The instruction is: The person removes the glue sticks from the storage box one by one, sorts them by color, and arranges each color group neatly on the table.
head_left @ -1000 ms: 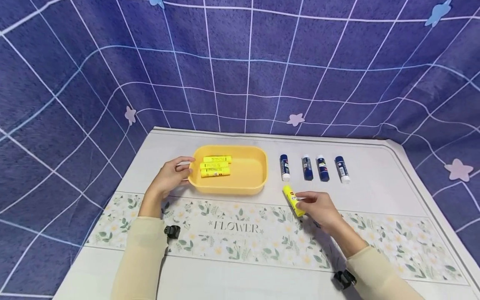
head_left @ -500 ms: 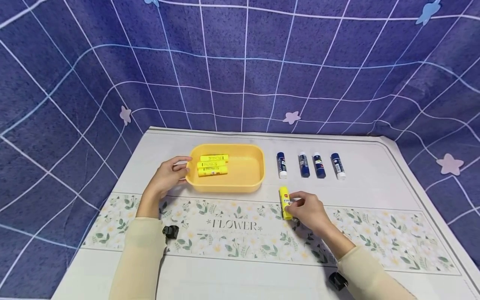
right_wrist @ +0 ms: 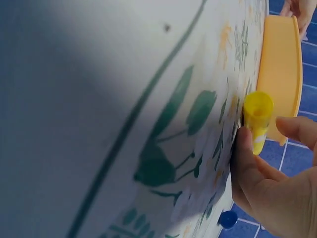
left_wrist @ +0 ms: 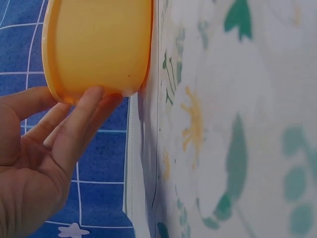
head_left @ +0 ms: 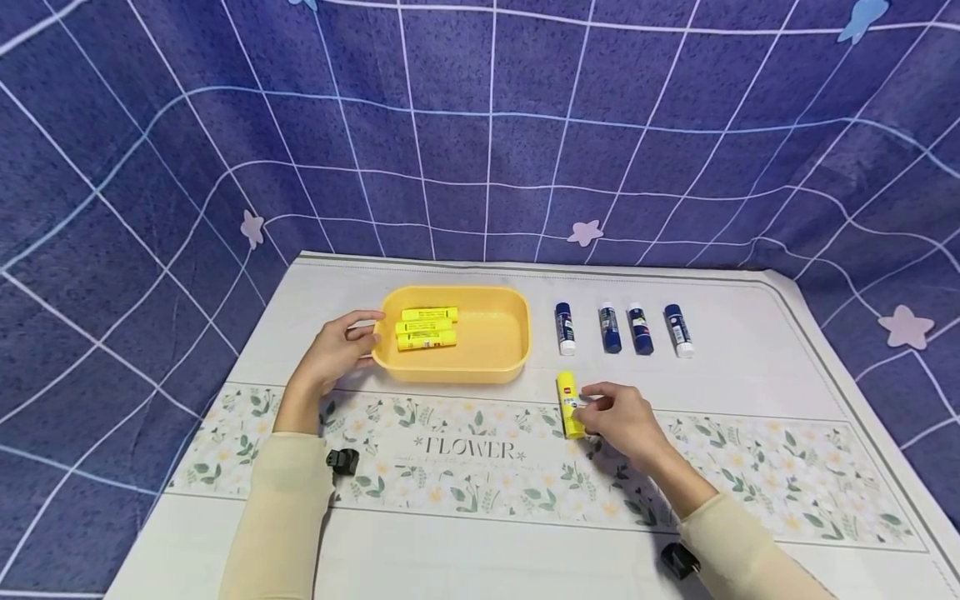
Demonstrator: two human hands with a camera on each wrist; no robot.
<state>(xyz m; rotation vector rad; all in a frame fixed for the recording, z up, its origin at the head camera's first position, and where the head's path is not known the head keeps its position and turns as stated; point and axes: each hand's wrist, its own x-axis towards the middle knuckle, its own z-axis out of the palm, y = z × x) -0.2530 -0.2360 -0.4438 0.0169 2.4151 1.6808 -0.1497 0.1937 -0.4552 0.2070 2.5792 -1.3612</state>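
My left hand (head_left: 337,350) holds its fingers against the left end of a yellow tray (head_left: 491,375), thumb and fingers spread about the rim in the left wrist view. Inside the tray lie several yellow glue sticks (head_left: 426,340), side by side. In front of the tray's right side, another yellow glue stick (head_left: 567,398) lies along the flowered band. My right hand (head_left: 622,421) is at its right side. From the right wrist, fingers rest on the table beside the glue stick (right_wrist: 257,111), while the thumb stands slightly off it.
Several dark blue and white glue sticks (head_left: 604,327) stand apart in a row right of the tray, lying lengthwise away from me. A white table cover with a flowered band (head_left: 472,483) spreads underneath. Behind the table hangs a blue gridded cloth (head_left: 450,142).
My right hand has turned the yellow glue stick from a slant to nearly straight and shifted it slightly left. The left hand has stayed at the tray. The head view has shifted slightly.
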